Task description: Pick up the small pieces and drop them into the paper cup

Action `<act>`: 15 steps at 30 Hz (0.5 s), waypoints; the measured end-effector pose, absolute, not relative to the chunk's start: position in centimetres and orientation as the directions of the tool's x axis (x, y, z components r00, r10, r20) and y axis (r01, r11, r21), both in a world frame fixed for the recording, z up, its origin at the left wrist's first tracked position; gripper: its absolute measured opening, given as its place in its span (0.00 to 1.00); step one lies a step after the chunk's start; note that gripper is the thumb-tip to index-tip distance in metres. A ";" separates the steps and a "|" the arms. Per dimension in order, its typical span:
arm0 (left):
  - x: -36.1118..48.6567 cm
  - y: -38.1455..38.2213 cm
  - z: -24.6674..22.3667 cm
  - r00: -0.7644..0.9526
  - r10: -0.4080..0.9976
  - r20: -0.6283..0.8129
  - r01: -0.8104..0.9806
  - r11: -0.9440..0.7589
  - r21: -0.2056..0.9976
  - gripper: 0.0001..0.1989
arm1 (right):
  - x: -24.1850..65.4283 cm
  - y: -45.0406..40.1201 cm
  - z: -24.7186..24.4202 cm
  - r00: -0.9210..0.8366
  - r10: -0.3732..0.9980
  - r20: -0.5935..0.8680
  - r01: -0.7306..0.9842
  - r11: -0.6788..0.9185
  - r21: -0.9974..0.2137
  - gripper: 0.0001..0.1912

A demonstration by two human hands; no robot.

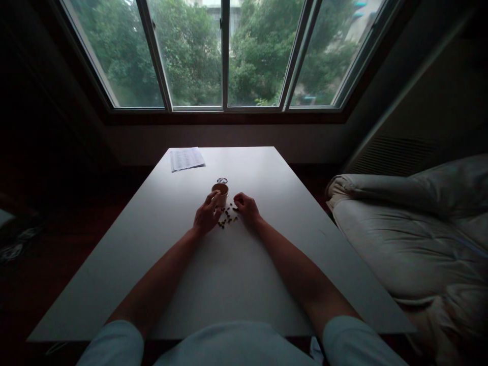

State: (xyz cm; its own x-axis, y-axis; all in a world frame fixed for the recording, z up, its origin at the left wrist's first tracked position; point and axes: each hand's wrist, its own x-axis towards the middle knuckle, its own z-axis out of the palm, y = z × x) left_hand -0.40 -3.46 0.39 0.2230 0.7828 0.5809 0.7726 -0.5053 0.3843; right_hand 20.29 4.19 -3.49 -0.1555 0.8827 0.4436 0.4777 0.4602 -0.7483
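Observation:
A small tan paper cup (224,200) stands upright on the white table (236,269). My left hand (207,214) is at the cup's near left side, its fingers stretched toward the rim and its thumb apart. Whether the fingertips touch the cup is unclear. Several small dark and yellowish pieces (227,219) lie scattered on the table between my hands. Just right of them, my right hand (247,208) rests low with its fingers curled together; anything within them is hidden. Behind the cup sits a thin dark looped item (221,180), too small to make out.
Printed paper sheets (186,159) lie at the table's far left corner. Beyond the table is a wide window (224,56). A pale cushioned sofa (385,244) stands along the right side. Blurred cables (15,249) show on the dark floor at left.

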 end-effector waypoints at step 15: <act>-0.5 -3.6 0.7 0.206 0.774 0.599 0.765 -0.509 0.394 0.31 | 20.5 4.4 -3.4 -0.218 0.843 0.491 0.436 0.534 -0.724 0.11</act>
